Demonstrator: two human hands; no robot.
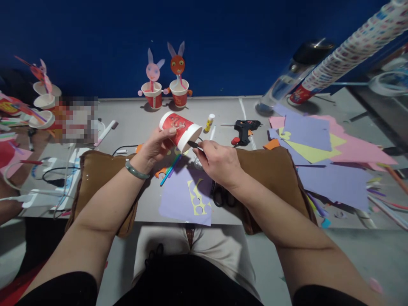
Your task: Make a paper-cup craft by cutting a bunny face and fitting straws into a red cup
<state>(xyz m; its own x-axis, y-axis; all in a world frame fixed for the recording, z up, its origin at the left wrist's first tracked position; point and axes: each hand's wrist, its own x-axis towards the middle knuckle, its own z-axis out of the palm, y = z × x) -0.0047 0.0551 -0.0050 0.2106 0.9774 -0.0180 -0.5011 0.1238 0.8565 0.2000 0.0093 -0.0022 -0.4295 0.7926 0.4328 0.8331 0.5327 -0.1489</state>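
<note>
- Presently, the red-and-white paper cup (180, 129) is lying tilted on its side in mid-air above the tabletop (126, 123), its wider end facing the right hand (221, 163).
- Left hand (158, 146): the fingers are grasping the cup by its wall, the thumb pressing across the printed side.
- Right hand: the fingers are pinching a dark, slim tool (194, 145) at the cup's nearer end; whether its tip is piercing the paper, I cannot tell.
- Handling, by judgement: the cup is appearing very light, springy and thin-walled, likely denting under a hard squeeze. Its coated surface is probably offering moderate slip.
- Hold, by judgement: a broad, gentle wrap is suiting it best, close to the rim or base, where paper cups are usually being stiffened; the mid-wall is looking the weakest.
- Markings: the cup is bearing pale gold figures on red; no lettering is reading clearly.
- The yellow glue stick (208, 123), standing just beyond, is carrying a label too small for reading.
- The long stack of paper cups (347, 53) is showing repeated coloured print, likewise illegible. No brand is being confirmed.
</note>
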